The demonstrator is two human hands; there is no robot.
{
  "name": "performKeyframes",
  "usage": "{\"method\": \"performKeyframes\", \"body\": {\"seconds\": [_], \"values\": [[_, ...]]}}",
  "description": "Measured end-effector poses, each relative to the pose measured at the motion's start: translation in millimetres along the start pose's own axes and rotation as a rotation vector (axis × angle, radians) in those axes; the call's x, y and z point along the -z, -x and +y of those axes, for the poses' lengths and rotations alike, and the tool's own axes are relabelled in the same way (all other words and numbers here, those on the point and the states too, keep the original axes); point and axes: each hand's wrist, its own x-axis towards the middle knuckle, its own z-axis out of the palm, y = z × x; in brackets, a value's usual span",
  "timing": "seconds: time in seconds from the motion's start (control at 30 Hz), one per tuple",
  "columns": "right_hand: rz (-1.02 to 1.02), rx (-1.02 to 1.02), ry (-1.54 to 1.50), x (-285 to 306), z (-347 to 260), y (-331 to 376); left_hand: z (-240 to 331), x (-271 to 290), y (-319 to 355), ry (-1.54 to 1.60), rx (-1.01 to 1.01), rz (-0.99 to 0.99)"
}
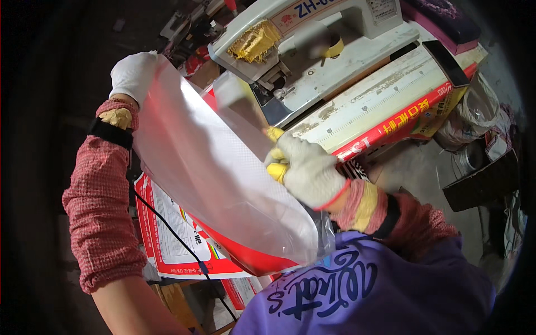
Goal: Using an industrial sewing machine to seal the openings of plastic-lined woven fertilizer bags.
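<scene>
Two gloved hands: both hold one clear plastic bag [223,184] that runs slantwise from upper left to lower centre of the frame.
Head view, left hand [134,72]: upper left of the frame, in a white glove; its grip is closed on the upper corner of the bag, fingers hidden behind the film.
Head view, right hand [307,170]: centre of the frame, in a white glove with yellow fingertips [277,172]; its grip pinches the bag's right edge, fingers curled over the film.
Plastic bag: translucent, held off the surface between the hands, its lower end near the purple shirt [368,290] at lower centre.
Sleeves: red-and-white checked arm covers [100,212] on both forearms, each with a dark band near the wrist.
Sewing machine [312,50]: white, upper centre of the frame, behind the bag; yellow thread is bunched at its left end.
Tabletop [379,95]: worn white surface under the machine, slanting to upper right, with a red printed strip along its front edge.
Printed sheets [173,240]: red-and-white, lower left of centre, beneath and behind the bag.
Black cable [173,234]: crosses the sheets toward the lower edge.
Right margin: crumpled clear plastic [474,111] and dark clutter, too blurred to tell apart.
</scene>
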Motion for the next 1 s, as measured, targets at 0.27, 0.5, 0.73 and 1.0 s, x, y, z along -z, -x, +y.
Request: {"method": "performKeyframes", "body": {"seconds": [0.27, 0.5, 0.73, 1.0], "values": [[-0.513, -0.341, -0.310, -18.4, 15.8, -27.6, 9.2, 11.2, 0.7, -0.067, -0.112, -0.033], [-0.234, 0.152, -0.354, -73.8, -25.6, -33.8, -99.7, -14.1, -47.5, -0.401, -0.336, -0.156], [-0.423, 0.096, -0.074, -23.4, -9.4, 4.7, 115.7, -142.7, -4.4, 0.240, -0.068, 0.408], [-0.273, -0.612, 0.031, 65.1, 62.7, 69.0, 184.8, -202.1, 19.1, 0.644, -0.378, 0.255]]}}
